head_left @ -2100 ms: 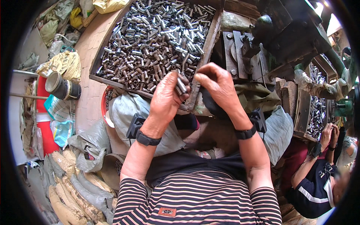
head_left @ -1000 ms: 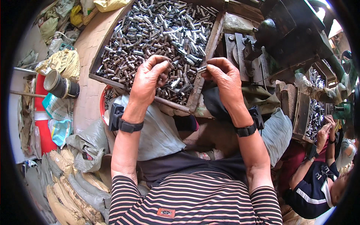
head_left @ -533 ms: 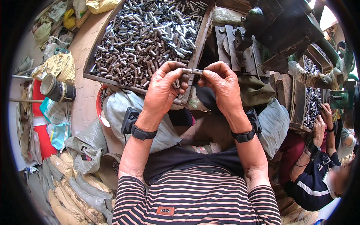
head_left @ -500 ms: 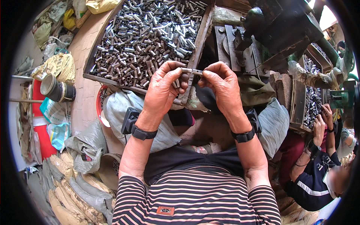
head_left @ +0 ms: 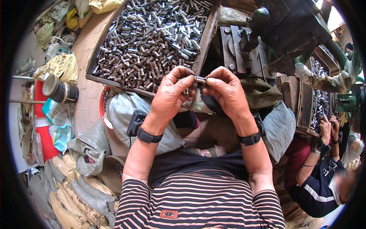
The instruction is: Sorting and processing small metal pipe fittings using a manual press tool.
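Note:
In front of the tray's near corner, my left hand (head_left: 172,89) and my right hand (head_left: 225,88) meet, both closed in a pinch. Between their fingertips lies a short metal tube (head_left: 200,79), held level, with an end in each pinch. Whether it is one piece or two pushed together, I cannot tell. The curled lower fingers of my left hand hide whatever else they may hold. Just beyond stands a wooden tray (head_left: 121,84) heaped with small metal tubes (head_left: 152,49), brownish on the near side and shinier silver at the back.
A dark machine with bolted steel plates (head_left: 233,49) stands right of the tray. Grey cloth (head_left: 126,108) lies over a red tub (head_left: 103,100) at left. Farther right, a co-worker's hands (head_left: 328,128) reach into another box of tubes (head_left: 319,105). Filled sacks (head_left: 72,194) lie lower left.
My hands have come closer together and moved slightly down, and less of the metal tube shows between them. The co-worker's hands have shifted slightly down at the box.

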